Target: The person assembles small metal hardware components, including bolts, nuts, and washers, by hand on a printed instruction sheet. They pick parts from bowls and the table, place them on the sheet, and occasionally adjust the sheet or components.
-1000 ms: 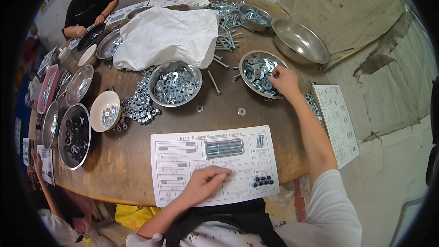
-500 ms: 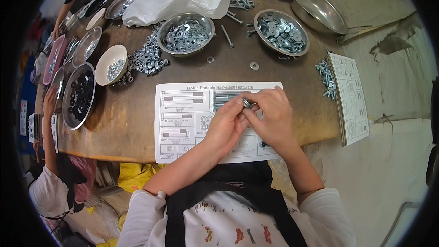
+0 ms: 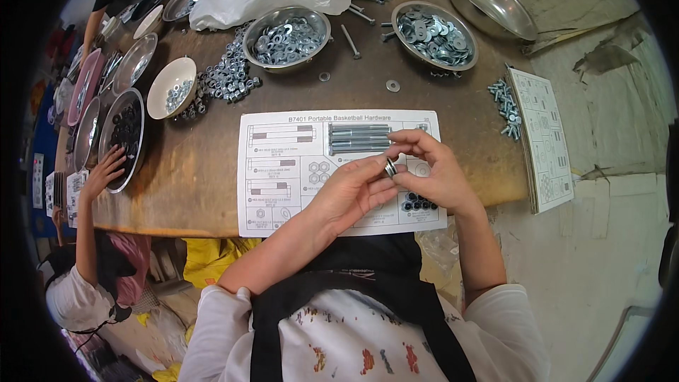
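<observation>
My left hand (image 3: 350,189) pinches a small stack of metal washers (image 3: 390,168) between thumb and fingers, with its palm partly turned up. On the other side of the stack, my right hand (image 3: 440,175) grips it with thumb and fingertips, its index finger raised away. Both hands hover over a printed hardware sheet (image 3: 279,192). Several long bolts (image 3: 359,139) lie side by side on the sheet's upper part. Dark nuts or caps (image 3: 419,202) sit in a box of the sheet by my right wrist. My hands hide the sheet's middle.
Steel bowls of washers (image 3: 286,39) (image 3: 435,35) stand ahead, with loose nuts (image 3: 230,78) beside one. Small bolts (image 3: 503,107) lie by a stack of printed sheets (image 3: 543,141) at right. At left, another person's hand (image 3: 106,171) reaches into a bowl of black parts (image 3: 129,131).
My right hand's index finger has lifted off the washers, and both hands have shifted slightly, uncovering the bolts and dark parts. The other person's hand has moved into the bowl of black parts.
</observation>
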Motion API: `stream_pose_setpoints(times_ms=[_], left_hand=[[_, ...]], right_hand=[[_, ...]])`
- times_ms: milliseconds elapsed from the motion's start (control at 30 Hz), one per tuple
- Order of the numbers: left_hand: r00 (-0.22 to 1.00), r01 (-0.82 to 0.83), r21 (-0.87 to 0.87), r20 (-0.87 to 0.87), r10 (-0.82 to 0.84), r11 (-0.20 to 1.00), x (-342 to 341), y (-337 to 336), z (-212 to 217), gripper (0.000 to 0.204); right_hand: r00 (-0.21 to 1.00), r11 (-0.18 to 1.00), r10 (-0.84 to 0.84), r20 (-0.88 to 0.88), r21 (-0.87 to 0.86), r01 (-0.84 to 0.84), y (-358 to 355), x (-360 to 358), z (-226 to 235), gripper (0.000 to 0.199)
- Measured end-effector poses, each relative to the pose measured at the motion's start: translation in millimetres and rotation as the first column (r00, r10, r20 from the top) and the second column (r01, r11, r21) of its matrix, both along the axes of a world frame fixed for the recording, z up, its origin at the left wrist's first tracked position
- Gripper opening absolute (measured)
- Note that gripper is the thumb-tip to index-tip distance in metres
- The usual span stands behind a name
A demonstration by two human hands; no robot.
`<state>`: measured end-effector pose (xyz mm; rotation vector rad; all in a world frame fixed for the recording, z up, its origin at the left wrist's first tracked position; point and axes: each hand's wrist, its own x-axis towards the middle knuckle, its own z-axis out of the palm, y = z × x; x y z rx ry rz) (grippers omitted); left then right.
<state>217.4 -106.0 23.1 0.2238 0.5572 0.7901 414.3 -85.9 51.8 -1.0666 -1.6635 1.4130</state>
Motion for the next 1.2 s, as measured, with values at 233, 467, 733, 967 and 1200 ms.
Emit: stream_pose_setpoints(times_ms=[233, 467, 733, 967, 1200], left_hand=[[1.000, -0.009, -0.019, 0.009, 0.010, 1.000, 0.9, -3.3, -2.4, 0.029], [1.000, 0.018, 0.011, 0.007, -0.018, 1.000, 1.4, -5.9, 2.9, 0.030], [0.997, 0.063, 0.027, -0.047, -0.062, 0.998, 3.9, -10.6, 10.6, 0.034], [0.997, 0.078, 0.035, -0.023, -0.077, 0.996, 9.6, -16.0, 9.9, 0.035], [0.993, 0.117, 0.030, 0.000, -0.117, 0.993, 17.1, -22.3, 17.9, 0.033]], right_hand=[[1.000, 1.000, 0.014, 0.006, 0.013, -0.014, -2.7, 0.3, 0.4, 0.057], [1.000, 1.000, 0.013, -0.029, 0.026, -0.012, -7.5, 2.6, -2.9, 0.059], [0.999, 0.999, -0.002, -0.047, 0.033, 0.004, -14.9, 7.0, -1.6, 0.058], [0.997, 0.998, -0.020, -0.070, 0.056, 0.024, -22.0, 12.2, -2.8, 0.059], [0.991, 0.994, -0.065, -0.116, 0.081, 0.074, -34.0, 18.6, 0.1, 0.065]])
